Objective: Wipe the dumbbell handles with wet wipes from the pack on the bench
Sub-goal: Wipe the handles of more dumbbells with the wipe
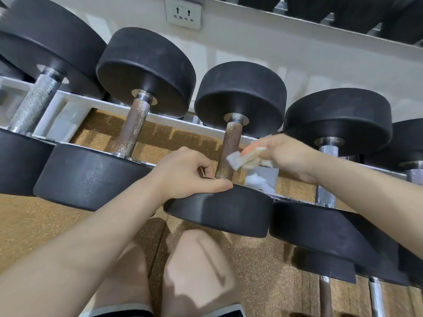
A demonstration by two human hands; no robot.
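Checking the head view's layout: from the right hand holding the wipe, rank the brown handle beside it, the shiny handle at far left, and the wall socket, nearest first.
1. Brown handle, just left of the right hand and its wipe.
2. Wall socket, up on the wall.
3. Shiny handle, far left on the rack.

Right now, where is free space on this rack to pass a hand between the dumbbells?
Free: the gap between the two brown handles, open down to the cork floor. Crowded: right of the wiped handle, where the right hand holds the wipe; the left hand occupies its base.
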